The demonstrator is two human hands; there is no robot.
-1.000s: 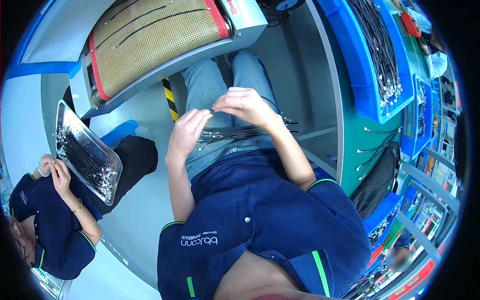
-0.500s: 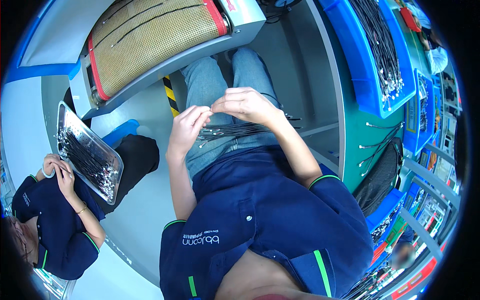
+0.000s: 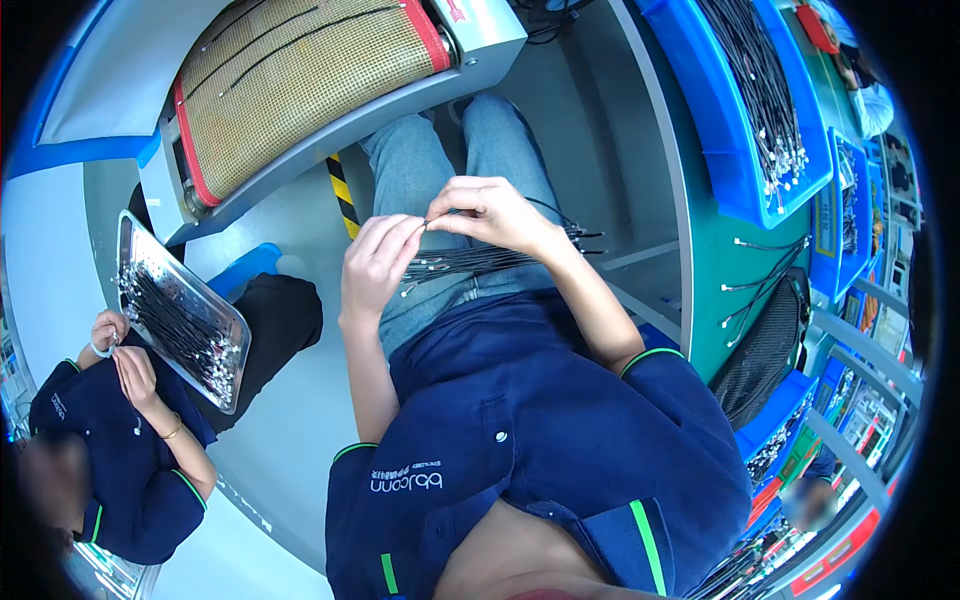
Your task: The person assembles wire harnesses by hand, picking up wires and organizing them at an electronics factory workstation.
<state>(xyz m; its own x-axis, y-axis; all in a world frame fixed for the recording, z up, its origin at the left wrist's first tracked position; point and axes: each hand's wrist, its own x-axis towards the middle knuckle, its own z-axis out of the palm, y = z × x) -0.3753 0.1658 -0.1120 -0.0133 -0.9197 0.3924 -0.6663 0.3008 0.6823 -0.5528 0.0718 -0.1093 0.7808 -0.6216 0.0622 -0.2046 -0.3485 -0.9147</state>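
Above my lap, my left hand (image 3: pixel 380 262) and my right hand (image 3: pixel 492 212) meet fingertip to fingertip, both closed in a pinch. A thin black cable (image 3: pixel 545 207) runs out from behind my right hand and curves down to the right. Its end lies between the pinching fingers, mostly hidden by them. Just below the hands, a loose bundle of black cables (image 3: pixel 470 262) with small pale connectors rests across my thighs.
Ahead left stands a conveyor with a tan mesh belt (image 3: pixel 310 95) carrying several cables. A co-worker (image 3: pixel 130 430) handles parts beside a metal tray (image 3: pixel 236 385) of cables. At right, a green tabletop (image 3: pixel 708 300) holds a blue bin (image 3: pixel 735 190) of cables and a black mesh pouch (image 3: pixel 765 365).
My fingertips have parted slightly at the pinch, and my left hand has turned a little. More of the cable beyond my right hand shows. The co-worker's hands have shifted.
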